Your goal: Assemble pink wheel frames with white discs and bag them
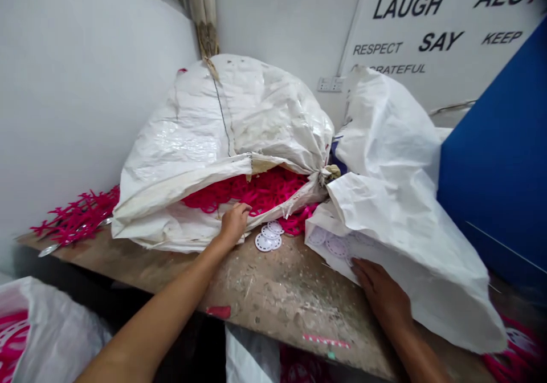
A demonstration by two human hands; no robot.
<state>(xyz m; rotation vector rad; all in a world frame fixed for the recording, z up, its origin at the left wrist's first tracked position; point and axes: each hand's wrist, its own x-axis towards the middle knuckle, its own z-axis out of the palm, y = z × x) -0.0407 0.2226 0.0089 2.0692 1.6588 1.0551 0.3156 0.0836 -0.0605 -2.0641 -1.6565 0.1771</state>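
A left hand point(233, 226) is resting on the lip of a bulging white woven plastic sack point(171, 200), its fingers curled; whether they are pinching cannot be told. Light, stiff-looking magenta plastic lattice pieces point(245, 192) are spilling from the sack's mouth – their branches offer easy hold. A right hand point(378, 292) is pressing open-fingered, holding nothing, on a second white sack point(397, 200) just beside the first.

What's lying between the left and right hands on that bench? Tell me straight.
In the head view, a small pile of white perforated plastic discs lies on the stained wooden bench, between the left hand and the right hand.
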